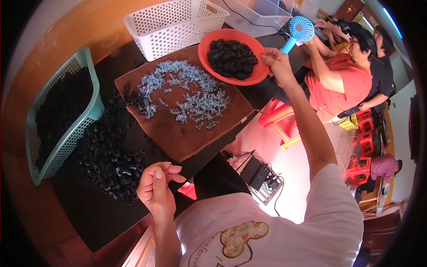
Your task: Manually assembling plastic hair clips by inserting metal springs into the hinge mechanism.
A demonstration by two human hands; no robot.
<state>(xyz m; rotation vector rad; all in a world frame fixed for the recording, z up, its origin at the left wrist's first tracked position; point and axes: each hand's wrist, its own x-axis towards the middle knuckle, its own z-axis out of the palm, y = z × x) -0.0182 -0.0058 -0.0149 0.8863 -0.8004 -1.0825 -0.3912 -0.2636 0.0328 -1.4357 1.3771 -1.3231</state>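
My right hand (278, 64) grips the rim of an orange bowl (208, 42) filled with small black ring-shaped parts (232, 58), held over the far right corner of a brown mat (187, 133). Many small silver springs (187, 91) are scattered on the mat. My left hand (156, 187) hovers near the table's front edge with fingers curled, next to a pile of loose black parts (109, 155). Whether it holds a small part, I cannot tell.
A teal basket (84, 120) holding black parts stands at the left. A white perforated basket (173, 24) sits at the back, with a clear bin (262, 15) behind it. Other people sit at the right; one holds a blue hand fan (299, 29). Red stools (284, 122) stand below the table.
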